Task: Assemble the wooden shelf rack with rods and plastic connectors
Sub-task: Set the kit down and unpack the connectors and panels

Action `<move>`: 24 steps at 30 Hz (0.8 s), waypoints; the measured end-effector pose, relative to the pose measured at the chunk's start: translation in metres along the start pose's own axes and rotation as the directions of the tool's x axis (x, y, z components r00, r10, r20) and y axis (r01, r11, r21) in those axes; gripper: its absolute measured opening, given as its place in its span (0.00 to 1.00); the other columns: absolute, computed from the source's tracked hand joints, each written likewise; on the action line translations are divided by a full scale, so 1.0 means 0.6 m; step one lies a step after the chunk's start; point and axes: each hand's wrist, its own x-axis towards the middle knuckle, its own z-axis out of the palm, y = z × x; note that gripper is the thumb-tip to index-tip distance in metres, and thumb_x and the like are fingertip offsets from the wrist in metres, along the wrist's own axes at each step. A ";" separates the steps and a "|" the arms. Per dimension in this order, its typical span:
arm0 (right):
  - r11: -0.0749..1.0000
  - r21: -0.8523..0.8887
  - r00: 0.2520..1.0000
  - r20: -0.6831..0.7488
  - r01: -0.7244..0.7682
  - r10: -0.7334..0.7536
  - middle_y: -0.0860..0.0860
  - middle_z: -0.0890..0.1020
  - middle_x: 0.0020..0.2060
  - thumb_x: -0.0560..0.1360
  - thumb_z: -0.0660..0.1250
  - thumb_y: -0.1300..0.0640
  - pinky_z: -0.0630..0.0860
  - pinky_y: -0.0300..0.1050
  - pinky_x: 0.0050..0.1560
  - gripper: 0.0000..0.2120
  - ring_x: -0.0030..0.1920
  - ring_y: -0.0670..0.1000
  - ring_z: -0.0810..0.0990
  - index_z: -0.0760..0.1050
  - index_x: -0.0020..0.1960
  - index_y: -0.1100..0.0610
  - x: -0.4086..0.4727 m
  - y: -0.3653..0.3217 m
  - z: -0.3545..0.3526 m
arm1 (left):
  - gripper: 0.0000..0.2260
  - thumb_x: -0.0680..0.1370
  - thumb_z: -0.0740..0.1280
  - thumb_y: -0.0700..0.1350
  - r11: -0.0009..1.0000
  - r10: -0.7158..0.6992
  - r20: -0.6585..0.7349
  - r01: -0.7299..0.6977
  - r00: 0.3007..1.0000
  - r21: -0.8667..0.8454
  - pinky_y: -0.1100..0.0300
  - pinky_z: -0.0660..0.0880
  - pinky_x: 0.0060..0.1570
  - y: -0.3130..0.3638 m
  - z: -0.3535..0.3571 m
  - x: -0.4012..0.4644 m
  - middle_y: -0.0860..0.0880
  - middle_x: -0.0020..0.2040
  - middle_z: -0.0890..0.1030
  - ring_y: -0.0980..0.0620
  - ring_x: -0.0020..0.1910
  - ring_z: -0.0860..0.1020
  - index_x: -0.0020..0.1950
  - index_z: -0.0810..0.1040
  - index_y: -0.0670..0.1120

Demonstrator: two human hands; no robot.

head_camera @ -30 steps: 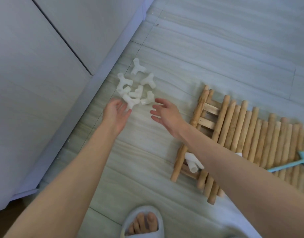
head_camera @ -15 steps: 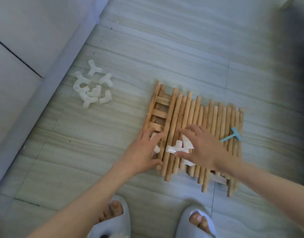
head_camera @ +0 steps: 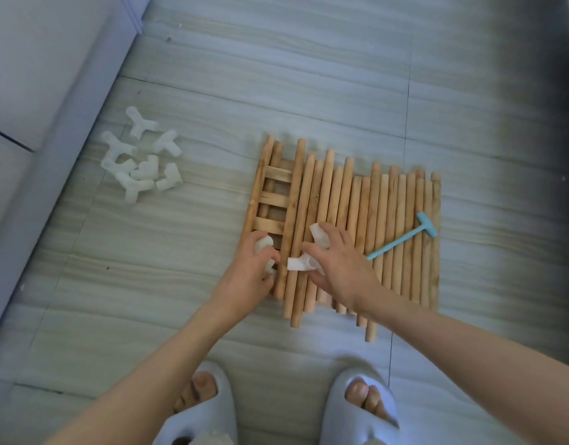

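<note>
On a pale, streaked tile floor (head_camera: 308, 75), round wooden rods (head_camera: 357, 226) lie side by side over a slatted wooden frame (head_camera: 271, 200). The left hand (head_camera: 249, 268) curls around a white plastic connector (head_camera: 264, 244) at the frame's near left; the right hand (head_camera: 336, 268) grips a branched white connector (head_camera: 304, 261) on the rods. Half a second earlier both hands were only closing on these pieces. More tube-shaped connectors (head_camera: 141, 162) sit in a pile far left. A blue T-shaped tool (head_camera: 402, 240) rests on the rods, right.
</note>
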 end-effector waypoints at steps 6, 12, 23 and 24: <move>0.992 0.114 0.988 -0.147 0.057 -0.040 0.54 0.69 0.62 0.74 0.66 0.57 0.71 0.44 0.47 0.18 0.61 0.54 0.69 0.71 0.63 0.51 0.006 -0.009 -0.025 | 0.11 0.73 0.67 0.35 0.979 -0.125 -0.114 0.104 0.985 -0.175 0.68 0.64 0.54 0.002 -0.026 -0.004 0.49 0.68 0.64 0.56 0.59 0.67 0.54 0.77 0.46; 0.911 0.408 0.983 -0.130 -0.063 0.127 0.47 0.69 0.52 0.74 0.66 0.59 0.63 0.32 0.48 0.16 0.51 0.47 0.68 0.72 0.61 0.57 0.047 -0.051 -0.038 | 0.10 0.72 0.70 0.36 0.791 -0.428 -0.128 0.302 0.895 -0.532 0.59 0.75 0.54 -0.008 -0.074 -0.005 0.48 0.61 0.71 0.52 0.55 0.75 0.50 0.78 0.48; 0.218 0.892 0.877 0.296 -0.395 0.378 0.52 0.79 0.48 0.73 0.66 0.61 0.74 0.44 0.46 0.10 0.48 0.53 0.78 0.75 0.55 0.58 0.244 -0.270 -0.015 | 0.06 0.78 0.63 0.37 -0.129 -0.793 0.197 0.157 0.577 -0.979 0.63 0.78 0.30 -0.171 -0.144 -0.011 0.39 0.54 0.74 0.48 0.41 0.76 0.55 0.71 0.38; 0.179 0.881 0.855 0.347 -0.438 0.385 0.53 0.79 0.49 0.74 0.65 0.61 0.73 0.44 0.45 0.10 0.48 0.53 0.77 0.74 0.55 0.59 0.257 -0.284 -0.003 | 0.08 0.79 0.63 0.37 -0.132 -0.793 0.207 0.170 0.573 -0.977 0.62 0.78 0.30 -0.184 -0.150 -0.010 0.39 0.54 0.74 0.48 0.41 0.76 0.57 0.71 0.37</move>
